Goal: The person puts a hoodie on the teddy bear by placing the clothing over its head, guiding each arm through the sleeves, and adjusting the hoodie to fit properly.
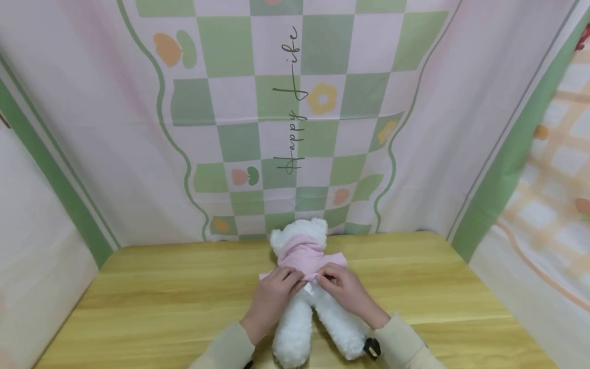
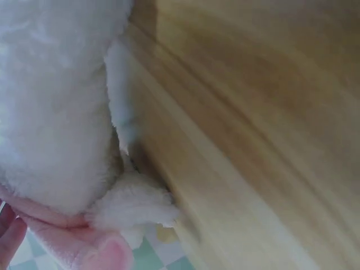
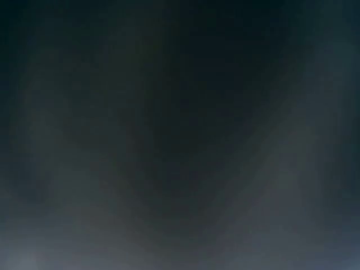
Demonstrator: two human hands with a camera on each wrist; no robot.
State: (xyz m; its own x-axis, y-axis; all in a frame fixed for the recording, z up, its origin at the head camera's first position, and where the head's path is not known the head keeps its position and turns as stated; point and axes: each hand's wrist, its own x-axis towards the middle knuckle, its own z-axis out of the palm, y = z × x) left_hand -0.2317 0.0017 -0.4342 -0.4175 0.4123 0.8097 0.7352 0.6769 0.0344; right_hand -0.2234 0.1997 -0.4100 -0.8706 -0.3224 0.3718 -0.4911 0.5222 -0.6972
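A white plush bear (image 1: 293, 328) lies on the table, its head toward the back edge and its legs toward the person. Its upper body wears a pink garment (image 1: 301, 254). The left hand (image 1: 275, 294) pinches the garment's lower edge on the left side; the right hand (image 1: 345, 289) pinches the same edge on the right. A small white tag (image 1: 309, 289) shows between the hands. In the left wrist view, white plush (image 2: 56, 112) and the pink cloth (image 2: 73, 242) appear beside fingertips (image 2: 11, 239). The right wrist view is dark and blurred.
The wood-grain table (image 1: 184, 287) extends on both sides of the bear. Behind it hangs a green and white checked cloth (image 1: 278, 97) with lettering. More patterned cloth (image 1: 553, 205) hangs at the right. A small black object (image 1: 372, 348) sits by the right sleeve.
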